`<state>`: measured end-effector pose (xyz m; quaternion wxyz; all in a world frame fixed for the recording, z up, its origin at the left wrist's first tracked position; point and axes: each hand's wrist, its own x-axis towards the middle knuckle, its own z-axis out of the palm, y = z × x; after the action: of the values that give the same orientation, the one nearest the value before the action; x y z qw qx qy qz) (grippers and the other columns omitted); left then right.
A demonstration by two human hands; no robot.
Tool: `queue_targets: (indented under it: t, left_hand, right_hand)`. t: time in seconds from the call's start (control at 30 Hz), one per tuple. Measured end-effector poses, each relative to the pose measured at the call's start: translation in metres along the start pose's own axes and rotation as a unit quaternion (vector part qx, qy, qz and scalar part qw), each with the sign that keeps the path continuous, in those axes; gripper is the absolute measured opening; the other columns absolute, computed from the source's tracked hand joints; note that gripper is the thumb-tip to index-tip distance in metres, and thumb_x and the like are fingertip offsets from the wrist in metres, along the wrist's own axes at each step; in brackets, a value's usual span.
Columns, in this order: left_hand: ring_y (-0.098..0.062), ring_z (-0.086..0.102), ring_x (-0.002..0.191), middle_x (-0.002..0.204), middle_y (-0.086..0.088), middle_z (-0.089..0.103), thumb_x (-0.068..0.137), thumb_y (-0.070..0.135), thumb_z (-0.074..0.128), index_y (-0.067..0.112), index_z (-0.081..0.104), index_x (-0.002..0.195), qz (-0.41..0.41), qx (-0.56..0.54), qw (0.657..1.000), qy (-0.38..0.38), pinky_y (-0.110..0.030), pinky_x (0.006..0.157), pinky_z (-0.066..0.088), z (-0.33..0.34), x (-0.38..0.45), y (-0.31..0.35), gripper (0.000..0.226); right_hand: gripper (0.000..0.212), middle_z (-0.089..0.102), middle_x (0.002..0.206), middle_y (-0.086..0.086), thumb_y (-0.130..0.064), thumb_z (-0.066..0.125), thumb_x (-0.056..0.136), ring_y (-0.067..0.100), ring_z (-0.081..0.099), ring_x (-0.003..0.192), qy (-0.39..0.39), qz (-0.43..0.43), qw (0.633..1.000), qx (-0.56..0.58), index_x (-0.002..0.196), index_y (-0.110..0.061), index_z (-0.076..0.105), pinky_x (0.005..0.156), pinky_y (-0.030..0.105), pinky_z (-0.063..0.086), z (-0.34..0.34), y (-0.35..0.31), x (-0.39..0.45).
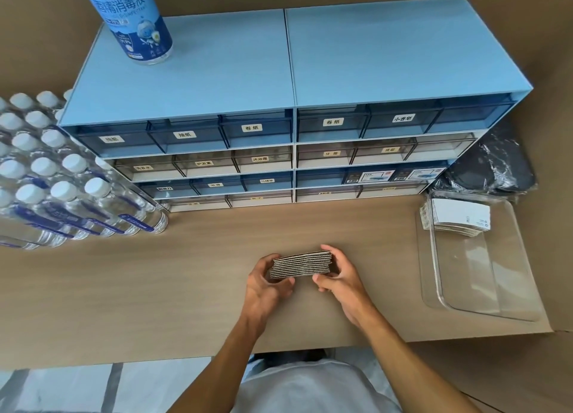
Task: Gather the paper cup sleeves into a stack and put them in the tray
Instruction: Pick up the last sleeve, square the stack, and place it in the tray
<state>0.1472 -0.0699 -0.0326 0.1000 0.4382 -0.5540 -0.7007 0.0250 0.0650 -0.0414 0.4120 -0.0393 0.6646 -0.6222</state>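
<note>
The stack of paper cup sleeves (pixel 301 265) sat between my palms just below the centre of the frame, its brown corrugated edges facing me and the layers a little uneven. My left hand (pixel 269 284) closed on its left end, thumb at the near edge and fingers curled behind, while my right hand (pixel 340 276) gripped the right end, thumb at the near edge and fingertips hooked over the far top edge. Whether the stack's underside touched the wooden table (pixel 192 276) or hung just above it, I could not tell. At the right of the frame lay the clear plastic tray (pixel 483 307), and a second pile of sleeves (pixel 455 218), white faces up, rested in its far corner, well apart from the stack I held. Behind the tray sat a dark bundle in crinkled plastic wrap (pixel 493 167). Across the upper middle of the frame stood two pale blue drawer cabinets (pixel 294 71) side by side, their small translucent drawers carrying white labels. A disinfectant bottle (pixel 130 18) with a blue and white label stood on the left cabinet's top in the upper left. At the left edge, a shrink-wrapped pack of water bottles (pixel 59 180) with white caps stood against the cabinet.
</note>
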Motion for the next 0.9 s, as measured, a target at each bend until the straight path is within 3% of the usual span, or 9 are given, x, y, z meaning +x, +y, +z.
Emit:
queue_targets:
  t: [0.23,0.37,0.5,0.63,0.8,0.9]
  left_hand:
    - [-0.031,0.069,0.094,0.117,-0.020,0.067,0.080,-0.006,0.075,0.024,0.057,0.126,-0.047,-0.135,0.989,-0.025,-0.038,0.080,0.062,0.010,-0.001,-0.009,0.058]
    - [-0.027,0.070,0.103,0.121,-0.016,0.068,0.083,-0.005,0.072,0.029,0.048,0.137,-0.064,-0.165,0.984,-0.035,-0.038,0.085,0.059,0.015,-0.001,-0.017,0.069]
    - [-0.037,0.062,0.121,0.132,-0.021,0.062,0.084,-0.001,0.072,0.030,0.040,0.145,-0.057,-0.185,0.980,-0.050,-0.044,0.094,0.056,0.017,0.000,-0.020,0.075]
    - [-0.035,0.067,0.114,0.129,-0.018,0.065,0.087,0.008,0.071,0.031,0.040,0.144,-0.059,-0.210,0.975,-0.045,-0.040,0.088,0.058,0.020,-0.002,-0.021,0.069]
    - [-0.020,0.073,0.083,0.114,-0.018,0.068,0.098,0.037,0.056,0.031,0.047,0.128,-0.036,-0.119,0.992,-0.007,-0.032,0.072,0.061,0.026,0.001,-0.021,0.032]
    - [-0.024,0.075,0.081,0.114,-0.016,0.068,0.100,0.048,0.046,0.027,0.049,0.121,-0.040,-0.111,0.993,0.008,-0.033,0.066,0.061,0.028,0.006,-0.016,0.030]
  right_hand:
    - [0.046,0.070,0.097,0.003,-0.002,0.047,0.091,0.016,0.053,0.050,0.002,0.021,0.994,0.105,0.130,-0.026,0.056,0.049,0.029,0.047,0.009,-0.003,0.002]
    - [0.038,0.071,0.092,0.006,-0.010,0.042,0.099,0.017,0.054,0.048,0.020,0.040,0.989,0.138,0.131,-0.026,0.054,0.047,0.028,0.046,0.016,0.002,0.002]
    - [0.028,0.072,0.076,0.006,-0.026,0.043,0.102,0.017,0.057,0.048,0.032,0.029,0.983,0.177,0.126,-0.031,0.057,0.049,0.029,0.048,0.024,0.008,0.003]
    - [0.029,0.070,0.075,0.003,-0.036,0.046,0.101,0.014,0.057,0.045,0.067,0.016,0.987,0.144,0.125,-0.026,0.058,0.048,0.027,0.048,0.029,0.013,0.004]
    - [0.025,0.066,0.086,0.003,-0.037,0.044,0.102,0.010,0.052,0.039,0.108,0.008,0.991,0.082,0.116,-0.023,0.059,0.034,0.020,0.039,0.035,0.009,0.009]
    - [0.024,0.066,0.092,0.003,-0.037,0.042,0.103,0.009,0.049,0.037,0.105,0.010,0.993,0.060,0.113,-0.024,0.059,0.031,0.019,0.035,0.036,0.006,0.012]
